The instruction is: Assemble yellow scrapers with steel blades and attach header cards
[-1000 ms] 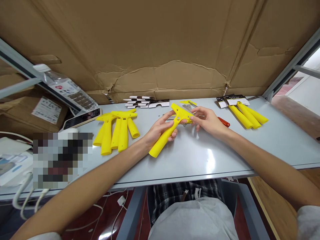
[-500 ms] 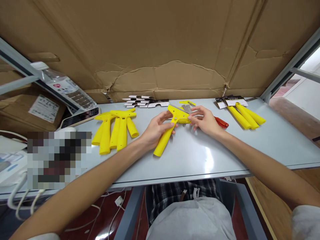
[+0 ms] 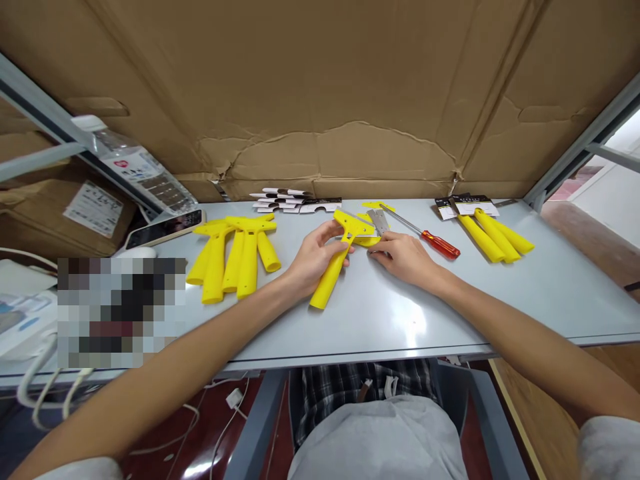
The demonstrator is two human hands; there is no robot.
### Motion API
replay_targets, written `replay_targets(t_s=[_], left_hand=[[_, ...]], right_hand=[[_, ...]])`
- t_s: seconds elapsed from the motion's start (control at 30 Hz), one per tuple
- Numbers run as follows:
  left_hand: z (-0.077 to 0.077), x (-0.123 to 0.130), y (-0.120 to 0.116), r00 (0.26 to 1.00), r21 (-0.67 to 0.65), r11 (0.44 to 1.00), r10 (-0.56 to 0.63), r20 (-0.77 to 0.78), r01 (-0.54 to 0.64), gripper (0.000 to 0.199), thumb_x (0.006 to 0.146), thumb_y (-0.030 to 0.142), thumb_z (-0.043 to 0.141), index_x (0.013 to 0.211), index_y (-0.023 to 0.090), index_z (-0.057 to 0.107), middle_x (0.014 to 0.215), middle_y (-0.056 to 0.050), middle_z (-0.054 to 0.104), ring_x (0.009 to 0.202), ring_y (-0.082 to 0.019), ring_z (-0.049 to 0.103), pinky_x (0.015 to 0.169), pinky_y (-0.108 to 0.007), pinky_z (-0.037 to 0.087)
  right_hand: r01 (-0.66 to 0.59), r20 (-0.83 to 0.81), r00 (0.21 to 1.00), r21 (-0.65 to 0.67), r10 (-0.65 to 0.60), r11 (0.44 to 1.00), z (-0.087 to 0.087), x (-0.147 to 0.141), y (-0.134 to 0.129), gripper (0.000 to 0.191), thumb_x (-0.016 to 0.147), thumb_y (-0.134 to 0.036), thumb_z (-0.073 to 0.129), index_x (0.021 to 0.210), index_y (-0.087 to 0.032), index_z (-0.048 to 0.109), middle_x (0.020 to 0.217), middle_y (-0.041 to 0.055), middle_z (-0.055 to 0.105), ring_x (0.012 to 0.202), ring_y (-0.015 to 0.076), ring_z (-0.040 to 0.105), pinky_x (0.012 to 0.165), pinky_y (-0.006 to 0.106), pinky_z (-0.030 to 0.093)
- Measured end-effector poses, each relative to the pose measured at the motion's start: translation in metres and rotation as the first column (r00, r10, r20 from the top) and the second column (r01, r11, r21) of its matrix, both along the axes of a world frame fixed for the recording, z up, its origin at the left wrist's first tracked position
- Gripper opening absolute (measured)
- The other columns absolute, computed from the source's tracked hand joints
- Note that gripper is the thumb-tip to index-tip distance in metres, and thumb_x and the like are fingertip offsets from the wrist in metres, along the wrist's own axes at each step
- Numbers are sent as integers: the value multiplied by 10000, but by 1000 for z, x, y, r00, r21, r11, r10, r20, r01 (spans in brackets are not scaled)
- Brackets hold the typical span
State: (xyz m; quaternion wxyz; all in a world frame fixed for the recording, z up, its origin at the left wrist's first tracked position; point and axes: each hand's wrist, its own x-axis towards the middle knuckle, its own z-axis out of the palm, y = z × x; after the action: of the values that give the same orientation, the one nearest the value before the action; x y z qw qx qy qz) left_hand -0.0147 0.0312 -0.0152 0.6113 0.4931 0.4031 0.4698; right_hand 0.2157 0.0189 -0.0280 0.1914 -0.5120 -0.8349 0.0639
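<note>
My left hand (image 3: pixel 320 257) is wrapped round the neck of a yellow scraper (image 3: pixel 329 277), its handle slanting toward the desk's front edge. A metal blade edge shows along its wide head. Just to the right, my right hand (image 3: pixel 405 257) rests low at the desk, thumb and fingertips pinched together; what they grip, if anything, is too small to make out. Metal blades (image 3: pixel 381 222) lie beyond its fingertips, beside yellow plastic pieces (image 3: pixel 373 205). A screwdriver (image 3: pixel 440 245) with a red handle lies to the right of these.
Several yellow scraper handles (image 3: pixel 214 270) lie at left. On the right are yellow scrapers with black-and-white cards (image 3: pixel 475 205). Folded cards (image 3: pixel 287 200) sit against the cardboard (image 3: pixel 320 87) at the back. A phone (image 3: pixel 165 229) and a plastic bottle (image 3: pixel 140 167) are at far left.
My right hand has come away from the scraper head and moved down to the desk, its fingertips now together. More of the screwdriver shows. My left hand keeps its hold.
</note>
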Motion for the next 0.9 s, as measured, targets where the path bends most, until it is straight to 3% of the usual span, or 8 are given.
replay_targets(t_s=[0.17,0.4,0.67,0.8,0.9], left_hand=[[3,1,-3,999,10,1000,-2,-34,3,367,772,186,790,1123,176,685,1493,-150,569,813,-163,749,533,-256,573],[3,6,-10,993,64,997,-32,-116,39,479,762,233,822,1211,179,662,1456,-156,611,782,-159,753,566,-279,612],[1,11,-13,987,39,995,99,-126,-95,385,778,213,762,1140,168,639,1398,-142,632,681,-105,704,535,-262,598],[-1,15,-18,987,46,990,140,-83,-136,398,801,198,754,1180,172,637,1420,-147,610,750,-132,735,548,-267,614],[-3,17,-25,992,52,993,108,-71,-104,399,819,209,765,1194,181,632,1430,-147,599,805,-154,755,563,-269,629]], right_hand=[[17,15,1000,-26,-16,1000,2,1,1,270,1050,-241,581,1088,-270,847,1123,61,764,942,205,668,699,310,352],[26,17,1000,-39,-25,999,5,-1,-1,265,1016,-221,574,1058,-235,834,1093,75,766,899,200,649,714,317,362],[28,14,1000,-46,-28,999,8,-3,-4,252,998,-267,608,1137,-240,817,1073,65,762,882,198,645,675,322,320],[2,6,1000,-41,-2,999,5,-4,-2,253,1038,-271,586,1093,-258,833,1071,68,755,884,197,644,673,322,325],[-14,-10,1000,-40,14,999,3,-2,0,254,1036,-226,578,1056,-247,830,1091,69,756,903,201,652,686,324,352]])
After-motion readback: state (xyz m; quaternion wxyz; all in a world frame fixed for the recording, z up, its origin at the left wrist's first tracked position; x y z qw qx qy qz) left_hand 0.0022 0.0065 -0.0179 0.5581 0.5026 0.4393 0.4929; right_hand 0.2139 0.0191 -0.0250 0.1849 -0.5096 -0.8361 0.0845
